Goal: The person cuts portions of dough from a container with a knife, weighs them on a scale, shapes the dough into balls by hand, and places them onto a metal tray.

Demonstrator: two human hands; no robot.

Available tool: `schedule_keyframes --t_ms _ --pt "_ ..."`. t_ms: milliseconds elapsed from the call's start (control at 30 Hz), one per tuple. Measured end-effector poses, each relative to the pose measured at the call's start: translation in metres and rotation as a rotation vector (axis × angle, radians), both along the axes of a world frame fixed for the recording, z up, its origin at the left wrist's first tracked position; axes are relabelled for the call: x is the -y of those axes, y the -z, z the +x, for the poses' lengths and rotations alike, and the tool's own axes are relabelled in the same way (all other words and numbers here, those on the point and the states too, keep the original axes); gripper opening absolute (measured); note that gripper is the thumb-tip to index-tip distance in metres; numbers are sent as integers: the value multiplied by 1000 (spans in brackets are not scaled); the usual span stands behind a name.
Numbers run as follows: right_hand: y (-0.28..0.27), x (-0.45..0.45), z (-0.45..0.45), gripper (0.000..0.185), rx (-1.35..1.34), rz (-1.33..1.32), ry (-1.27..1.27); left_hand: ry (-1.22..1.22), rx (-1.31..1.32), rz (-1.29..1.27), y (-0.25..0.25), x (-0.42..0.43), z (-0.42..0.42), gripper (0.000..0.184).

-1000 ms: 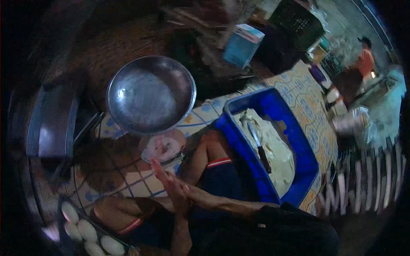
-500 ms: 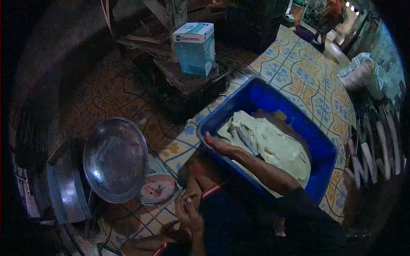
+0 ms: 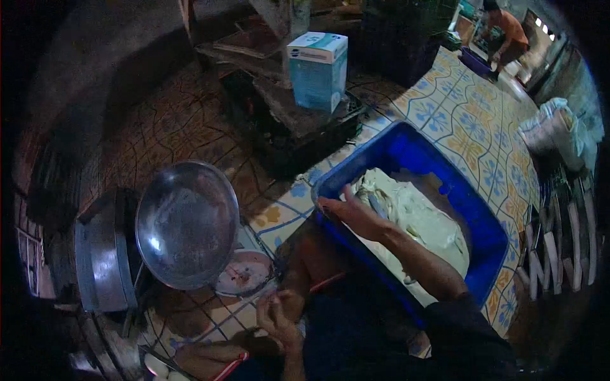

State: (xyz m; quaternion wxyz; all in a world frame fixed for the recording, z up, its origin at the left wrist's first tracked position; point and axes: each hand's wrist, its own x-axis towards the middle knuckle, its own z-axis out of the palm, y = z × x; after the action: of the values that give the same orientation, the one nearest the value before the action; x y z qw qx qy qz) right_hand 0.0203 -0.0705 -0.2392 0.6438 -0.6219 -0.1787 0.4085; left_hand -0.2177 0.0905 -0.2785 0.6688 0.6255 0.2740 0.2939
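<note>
Over the near left rim of the blue tub [image 3: 473, 267] is my right hand [image 3: 361, 216], its fingers apart and nothing held in it. Pale dough [image 3: 429, 222] fills much of the tub. A knife [image 3: 377, 206] lies on the dough, partly hidden behind that hand. My left hand [image 3: 278, 317] is near my knee with its fingers curled; what it holds, if anything, is too dark to tell. Beyond it a round pinkish plate of a scale [image 3: 244, 273] sits beside a large metal bowl [image 3: 187, 225].
A blue and white box [image 3: 319, 73] stands on a dark crate [image 3: 279, 149]. The metal tray [image 3: 105, 260] is at the left, white rounded pieces [image 3: 155, 366] at the lower left. Wooden sticks [image 3: 553, 260] and a sack [image 3: 553, 130] are at the right. Another person [image 3: 508, 35] bends far back.
My hands were together a second ago; my right hand has moved to the tub's rim, and its fingers have lifted. The view has shifted, and the knife handle is now hidden.
</note>
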Motion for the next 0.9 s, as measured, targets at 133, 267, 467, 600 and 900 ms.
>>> schedule_keyframes --t_ms 133,267,467,600,900 --pt "-52 -22 -32 71 -699 701 -13 -533 261 -8 -23 -67 -8 36" --pt "-108 -123 -52 63 347 422 -375 -609 301 -55 -57 -155 17 47" --pt "-40 -294 -46 67 1524 -414 -640 -374 272 -176 -67 -179 46 70" --pt "-47 -290 -47 67 1751 -222 -1061 -598 466 -35 -79 -173 51 74" --pt "-13 -308 -43 64 1760 -50 -919 -529 556 -17 -44 -194 60 52"
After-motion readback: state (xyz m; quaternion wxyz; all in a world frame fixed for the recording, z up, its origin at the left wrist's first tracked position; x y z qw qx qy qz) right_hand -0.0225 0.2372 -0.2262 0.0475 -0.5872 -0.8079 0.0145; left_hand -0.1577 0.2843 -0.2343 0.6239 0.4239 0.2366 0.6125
